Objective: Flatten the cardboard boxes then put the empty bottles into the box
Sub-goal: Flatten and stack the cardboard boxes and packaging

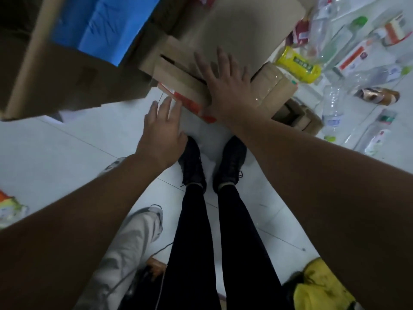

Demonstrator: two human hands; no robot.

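A pile of flattened brown cardboard [241, 25] lies on the white tiled floor ahead of my feet. My right hand [230, 90] lies flat on the pile's near edge, fingers spread and straight. My left hand [162, 130] hovers open just left of it, fingertips near a red-and-white printed flap [190, 104] at the pile's bottom corner. A large open cardboard box [55, 70] stands at the upper left. Several empty plastic bottles are scattered at the right, among them a yellow-labelled bottle [297, 64] and a clear bottle [333, 108].
Blue sheeting [107, 27] shows behind the large box. A small brown carton [297, 118] sits right of the pile. Another person's grey trouser leg and shoe [134, 231] stand at my left. A yellow object [317, 287] lies at the lower right.
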